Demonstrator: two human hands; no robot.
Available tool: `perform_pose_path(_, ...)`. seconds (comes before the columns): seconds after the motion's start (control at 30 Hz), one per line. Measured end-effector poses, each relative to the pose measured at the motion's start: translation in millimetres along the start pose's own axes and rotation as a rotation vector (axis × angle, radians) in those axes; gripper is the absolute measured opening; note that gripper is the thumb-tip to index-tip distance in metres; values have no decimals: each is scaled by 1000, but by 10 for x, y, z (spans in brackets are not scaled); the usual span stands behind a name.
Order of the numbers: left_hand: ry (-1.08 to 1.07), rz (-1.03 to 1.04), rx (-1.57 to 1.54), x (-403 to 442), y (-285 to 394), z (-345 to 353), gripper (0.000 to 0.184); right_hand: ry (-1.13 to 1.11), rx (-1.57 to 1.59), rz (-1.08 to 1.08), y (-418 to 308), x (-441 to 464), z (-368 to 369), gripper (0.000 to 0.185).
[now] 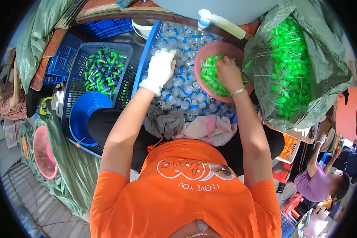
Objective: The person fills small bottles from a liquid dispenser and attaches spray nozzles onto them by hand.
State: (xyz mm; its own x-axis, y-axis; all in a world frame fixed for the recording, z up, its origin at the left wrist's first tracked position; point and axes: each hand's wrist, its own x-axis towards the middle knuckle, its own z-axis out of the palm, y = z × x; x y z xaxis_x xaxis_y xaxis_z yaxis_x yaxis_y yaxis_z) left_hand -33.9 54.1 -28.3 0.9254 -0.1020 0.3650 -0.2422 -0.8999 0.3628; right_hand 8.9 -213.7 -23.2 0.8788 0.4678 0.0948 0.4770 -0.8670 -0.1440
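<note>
My left hand (161, 69), in a white glove, is over the left part of a blue crate (140, 71) full of clear plastic bottles with blue bands (185, 104). Its fingers are curled together near the bottles; what they hold is too small to make out. Bare, with a bracelet at the wrist, my right hand (228, 73) reaches into a pink bowl (198, 79) of green pieces with thin clear tubes (214, 81). The bowl rests on the bottles. Its fingertips are among the green pieces, partly hidden.
A sack (323, 95) of green tube pieces stands right. At left are a crate of green-capped items (105, 71), a blue tub (89, 119) and a pink basket (45, 152). A white bottle (227, 26) lies at the top. Other people (315, 180) are at both sides.
</note>
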Motion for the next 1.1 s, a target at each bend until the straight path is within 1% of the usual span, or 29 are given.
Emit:
perform_pose_path(0.1, -86, -34, 44, 182, -87, 398, 28, 66, -27, -32, -125, -62, -221, 20)
perform_pose_path(0.13, -84, -36, 36, 222, -59, 436, 28, 63, -34, -32, -125, -96, -268, 20)
perform_pose_path(0.23, -89, -59, 11, 227, -24, 469, 23, 98, 156, -48, -184, -170, -353, 24)
perform_pose_path(0.27, -87, -66, 15, 203, -23, 459, 23, 96, 159, -56, -222, -183, -389, 24)
perform_pose_path(0.37, -68, -330, -344, 163, 41, 420, 20, 243, 322, -91, -298, -194, -582, 23)
perform_pose_path(0.4, -66, -332, -343, 189, 70, 393, 20, 242, 322, -93, -309, -190, -645, 23)
perform_pose_path(0.5, 43, -386, -937, 205, 108, 260, 20, 291, 564, 49, -376, -182, -771, 21)
perform_pose_path(0.53, 39, -398, -936, 160, 88, 265, 20, 280, 569, 51, -398, -176, -787, 21)
perform_pose_path(0.63, 121, -321, -362, 181, 27, 290, 21, 259, 474, 26, -399, -107, -829, 20)
perform_pose_path(0.67, 122, -319, -367, 233, 24, 295, 21, 260, 469, 27, -384, -117, -820, 20)
perform_pose_path(0.77, 252, -136, -139, 329, -21, 313, 28, 193, 570, 187, -378, -228, -692, 19)
perform_pose_path(0.8, 250, -144, -137, 405, 8, 289, 28, 185, 572, 183, -397, -243, -655, 19)
perform_pose_path(0.87, 207, 83, -6, 649, 134, 314, 27, 180, 528, 141, -425, -259, -618, 20)
perform_pose_path(0.9, 213, 83, -10, 728, 155, 398, 27, 181, 501, 119, -428, -257, -628, 21)
perform_pose_path(0.93, 169, 127, 79, 790, 176, 496, 26, 182, 494, 117, -446, -256, -650, 21)
perform_pose_path(1.0, 78, 215, 263, 878, 226, 542, 25, 215, 521, 41, -514, -244, -683, 20)
perform_pose_path(1.03, 81, 216, 262, 889, 222, 552, 25, 231, 537, 5, -524, -239, -691, 19)
perform_pose_path(1.1, -69, 222, 315, 855, 199, 565, 23, 221, 537, 32, -498, -255, -681, 20)
